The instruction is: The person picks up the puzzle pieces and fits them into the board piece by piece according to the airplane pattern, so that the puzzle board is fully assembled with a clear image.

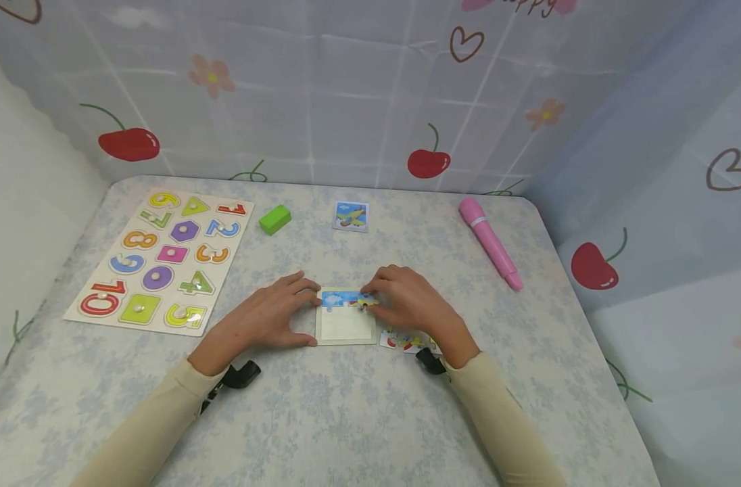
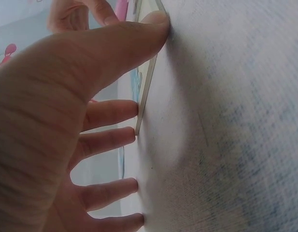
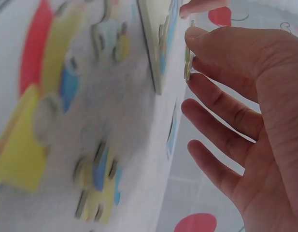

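A small square puzzle board (image 1: 348, 326) lies flat on the table, with blue sky puzzle pieces (image 1: 335, 298) along its top. My left hand (image 1: 270, 312) rests beside it, the thumb and some fairly straight fingers touching its left edge. Over the board's upper right corner, my right hand (image 1: 414, 299) pinches a puzzle piece (image 3: 188, 65) between thumb and fingers, seen edge-on in the right wrist view. Loose puzzle pieces (image 1: 399, 340) lie right of the board, partly hidden beneath the right wrist; one yellow and blue loose piece (image 3: 100, 181) shows large in the right wrist view.
At the left lies a board of numbers and shapes (image 1: 184, 260). Behind the puzzle are a green block (image 1: 276, 220) and an airplane picture card (image 1: 351, 216). A pink pen-shaped object (image 1: 492, 245) lies at the back right. Printed curtains (image 1: 358, 88) enclose the table.
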A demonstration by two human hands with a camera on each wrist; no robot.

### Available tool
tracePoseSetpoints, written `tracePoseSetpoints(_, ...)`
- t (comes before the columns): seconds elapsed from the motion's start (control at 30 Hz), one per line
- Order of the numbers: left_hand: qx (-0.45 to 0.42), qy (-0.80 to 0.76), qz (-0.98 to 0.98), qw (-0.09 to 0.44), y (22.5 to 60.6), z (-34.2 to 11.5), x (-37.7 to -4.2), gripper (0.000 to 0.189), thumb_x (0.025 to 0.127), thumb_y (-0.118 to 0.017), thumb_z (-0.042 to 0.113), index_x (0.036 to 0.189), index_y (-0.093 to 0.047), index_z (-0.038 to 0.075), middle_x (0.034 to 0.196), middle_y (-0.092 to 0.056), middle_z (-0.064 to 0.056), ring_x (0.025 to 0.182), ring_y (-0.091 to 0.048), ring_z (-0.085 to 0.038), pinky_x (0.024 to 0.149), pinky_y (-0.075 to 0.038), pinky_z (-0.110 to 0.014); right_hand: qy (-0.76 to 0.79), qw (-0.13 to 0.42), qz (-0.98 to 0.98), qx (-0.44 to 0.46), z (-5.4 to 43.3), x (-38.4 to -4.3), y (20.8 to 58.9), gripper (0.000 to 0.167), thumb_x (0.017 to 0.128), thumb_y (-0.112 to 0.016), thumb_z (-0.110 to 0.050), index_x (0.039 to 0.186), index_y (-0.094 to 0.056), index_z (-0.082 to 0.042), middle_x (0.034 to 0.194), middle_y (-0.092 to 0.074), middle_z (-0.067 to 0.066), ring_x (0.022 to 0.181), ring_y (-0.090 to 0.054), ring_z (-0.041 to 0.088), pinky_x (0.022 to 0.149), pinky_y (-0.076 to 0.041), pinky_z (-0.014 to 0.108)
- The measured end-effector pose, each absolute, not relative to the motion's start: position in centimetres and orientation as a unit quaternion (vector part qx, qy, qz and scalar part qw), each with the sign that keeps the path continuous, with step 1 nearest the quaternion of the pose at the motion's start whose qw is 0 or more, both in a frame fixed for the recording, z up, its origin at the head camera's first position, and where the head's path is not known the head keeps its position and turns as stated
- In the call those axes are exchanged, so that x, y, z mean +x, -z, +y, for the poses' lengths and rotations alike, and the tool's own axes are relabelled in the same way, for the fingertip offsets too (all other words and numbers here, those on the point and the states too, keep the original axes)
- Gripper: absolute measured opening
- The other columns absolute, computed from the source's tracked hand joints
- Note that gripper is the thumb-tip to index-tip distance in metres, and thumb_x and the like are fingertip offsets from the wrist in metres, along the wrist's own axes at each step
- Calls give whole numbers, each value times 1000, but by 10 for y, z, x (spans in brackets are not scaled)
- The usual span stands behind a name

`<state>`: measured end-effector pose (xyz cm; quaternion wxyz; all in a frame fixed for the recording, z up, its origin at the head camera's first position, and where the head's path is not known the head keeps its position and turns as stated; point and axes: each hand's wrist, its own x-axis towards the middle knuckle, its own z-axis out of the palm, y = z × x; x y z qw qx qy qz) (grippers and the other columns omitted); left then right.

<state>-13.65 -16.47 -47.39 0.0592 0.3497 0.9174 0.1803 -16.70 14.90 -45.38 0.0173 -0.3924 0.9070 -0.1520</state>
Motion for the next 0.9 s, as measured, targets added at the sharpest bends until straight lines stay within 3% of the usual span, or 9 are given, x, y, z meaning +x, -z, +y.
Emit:
tracePoseSetpoints(0.5,355,-176,917,47,476,-164,-138,66,82,-92,55,130,-73,13,147,-61,-8,151,-45,-46,103,-56,-60,144,32,894,-422,121,-164,459,27,95,-86,-26,119,-82,-14,110,-71,-1,96,-67,17,90,-57,37)
tracePoseSetpoints(0.9,355,-185,916,35,478,-165,-137,65,81,-93,54,128,-73,13,146,-62,-7,151,-45,-45,100,-58,-59,124,34,883,-451,99,-159,463,28,96,-84,-29,121,-82,-17,114,-71,0,106,-67,20,98,-55,40)
